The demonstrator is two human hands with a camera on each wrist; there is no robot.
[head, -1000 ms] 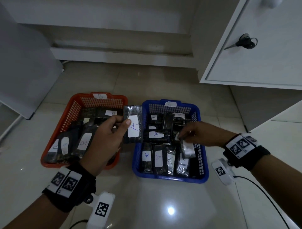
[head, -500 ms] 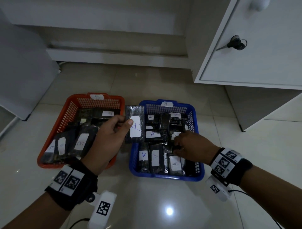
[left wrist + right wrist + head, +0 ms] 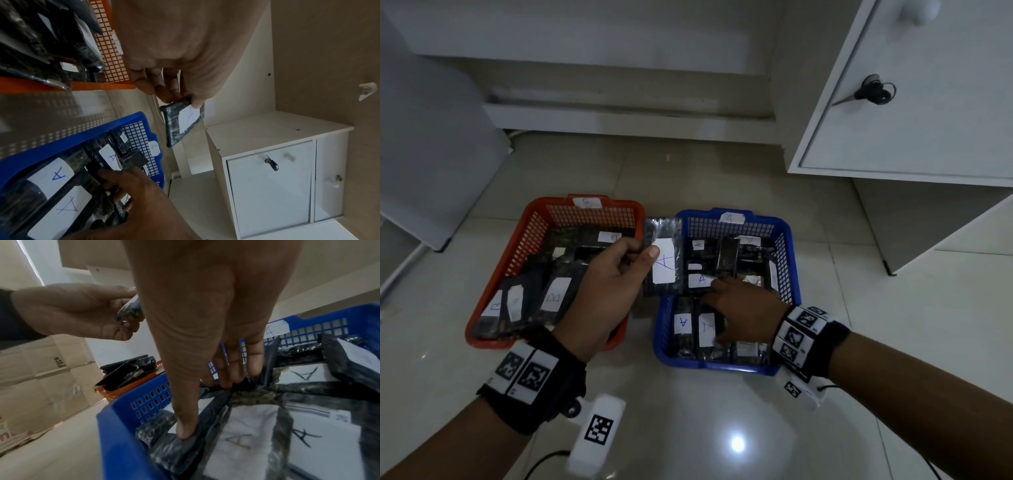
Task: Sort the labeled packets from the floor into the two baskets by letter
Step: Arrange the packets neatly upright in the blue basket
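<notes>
Pinched between thumb and fingers, a dark packet labelled A (image 3: 663, 260) sits in the left hand (image 3: 606, 291) above the gap between the two baskets.

Leftmost on the tiled floor (image 3: 688, 428) stands the orange basket (image 3: 517, 253), tagged B on its far rim and holding dark packets with B labels; the left hand hovers over its right side, thumb on the held packet's white label. Just beside it to the right stands the blue basket (image 3: 787, 240), tagged A and packed with A-labelled packets. Inside it the right hand (image 3: 748, 315) lies with straight, spread fingers (image 3: 228, 376) pressing down on the packets, grasping none. A white cabinet (image 3: 928, 102) with a key in its door stands behind on the right.
</notes>
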